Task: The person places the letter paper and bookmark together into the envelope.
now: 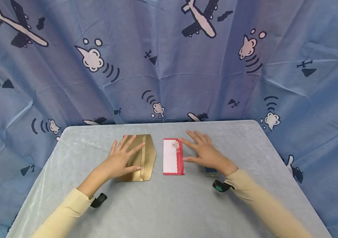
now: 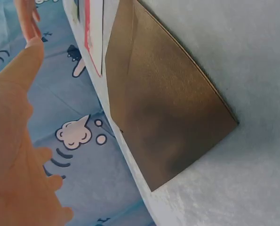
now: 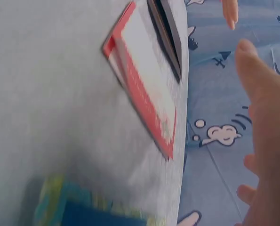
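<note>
Your left hand [image 1: 118, 165] was over the gold envelope [image 1: 136, 158], and your right hand [image 1: 207, 153] was near the right edge of the red and white card [image 1: 170, 157], with a blue thing [image 1: 211, 170] partly hidden below it. On both hands the fingers were spread apart and gripped nothing; they seemed raised above the table [image 1: 172, 205]. The envelope lay flat, its flap [image 1: 150, 155] pointing to the card, perhaps to turn its opening that way. The card lay between your hands, probably for easy reach from either side.
</note>
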A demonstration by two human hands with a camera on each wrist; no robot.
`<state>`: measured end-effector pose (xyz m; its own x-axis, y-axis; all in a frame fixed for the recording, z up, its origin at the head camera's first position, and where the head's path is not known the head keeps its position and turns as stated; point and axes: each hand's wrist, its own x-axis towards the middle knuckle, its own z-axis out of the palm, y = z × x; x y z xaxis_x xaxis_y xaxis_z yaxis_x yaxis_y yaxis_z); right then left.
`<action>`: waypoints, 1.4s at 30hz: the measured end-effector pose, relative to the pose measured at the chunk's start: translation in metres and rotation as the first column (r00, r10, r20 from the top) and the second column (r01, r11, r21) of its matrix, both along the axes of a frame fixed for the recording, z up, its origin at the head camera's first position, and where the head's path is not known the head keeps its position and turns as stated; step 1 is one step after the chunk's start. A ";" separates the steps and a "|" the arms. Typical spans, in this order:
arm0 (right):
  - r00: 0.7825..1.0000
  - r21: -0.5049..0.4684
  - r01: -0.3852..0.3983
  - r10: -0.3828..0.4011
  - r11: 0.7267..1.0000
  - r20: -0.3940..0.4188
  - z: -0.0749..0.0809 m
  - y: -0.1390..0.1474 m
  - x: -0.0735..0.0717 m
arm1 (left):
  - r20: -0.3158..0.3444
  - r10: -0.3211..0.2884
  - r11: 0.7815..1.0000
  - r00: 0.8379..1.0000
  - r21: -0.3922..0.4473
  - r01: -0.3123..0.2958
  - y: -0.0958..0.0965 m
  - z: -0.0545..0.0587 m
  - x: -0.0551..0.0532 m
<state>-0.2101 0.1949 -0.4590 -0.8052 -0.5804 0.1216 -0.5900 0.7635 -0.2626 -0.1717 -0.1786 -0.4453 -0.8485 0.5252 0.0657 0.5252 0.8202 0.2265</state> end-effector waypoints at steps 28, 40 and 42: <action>0.997 -0.032 0.034 -0.032 0.999 0.063 -0.040 -0.087 -0.015 | 0.027 0.152 0.987 0.988 0.056 -0.153 0.012 -0.041 -0.001; 0.995 0.003 0.040 -0.041 0.999 0.086 -0.048 -0.122 -0.018 | 0.054 0.164 0.985 0.985 0.037 -0.166 0.019 -0.046 -0.003; 0.993 0.013 0.049 -0.050 0.999 0.104 -0.049 -0.126 -0.019 | 0.066 0.173 0.984 0.983 0.036 -0.176 0.019 -0.047 -0.003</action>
<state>-0.2287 0.0693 -0.5077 -0.8408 -0.5405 0.0298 -0.5214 0.7939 -0.3128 -0.1752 -0.1598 -0.4924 -0.9299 0.3666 0.0285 0.3587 0.8873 0.2900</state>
